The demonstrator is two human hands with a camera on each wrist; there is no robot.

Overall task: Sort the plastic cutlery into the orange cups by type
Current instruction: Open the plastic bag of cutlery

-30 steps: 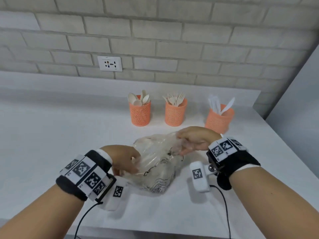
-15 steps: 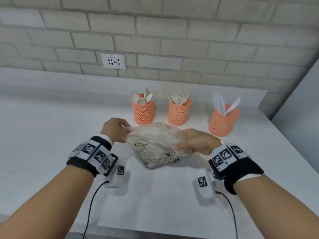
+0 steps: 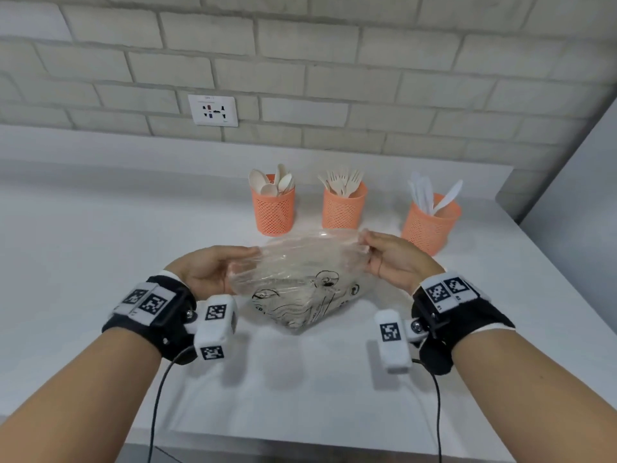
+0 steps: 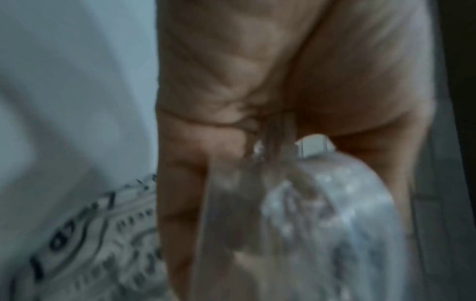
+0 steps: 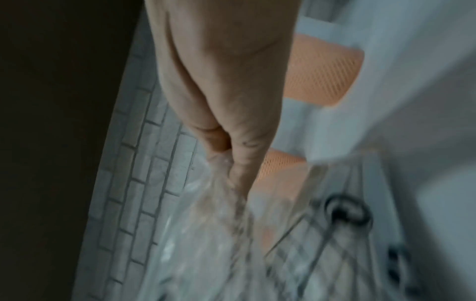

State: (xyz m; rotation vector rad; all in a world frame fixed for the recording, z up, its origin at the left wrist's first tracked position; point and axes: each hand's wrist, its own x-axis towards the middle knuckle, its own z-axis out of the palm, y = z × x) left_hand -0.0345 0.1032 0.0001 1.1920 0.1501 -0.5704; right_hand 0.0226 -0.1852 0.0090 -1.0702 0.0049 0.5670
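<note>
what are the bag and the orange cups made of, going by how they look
The bag: thin, soft clear plastic film, glossy; it crinkles where the left hand and right hand pinch it, the counter shows through it, and black print sits on it.
The orange cups: probably rigid moulded plastic, matt; the walls are a regular mesh of small holes. Coated metal mesh cannot be ruled out.

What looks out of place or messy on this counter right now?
Nothing stands out. The three orange cups stand upright, holding spoons, forks and knives separately. The left hand and right hand stretch a crumpled clear plastic bag between them.
</note>
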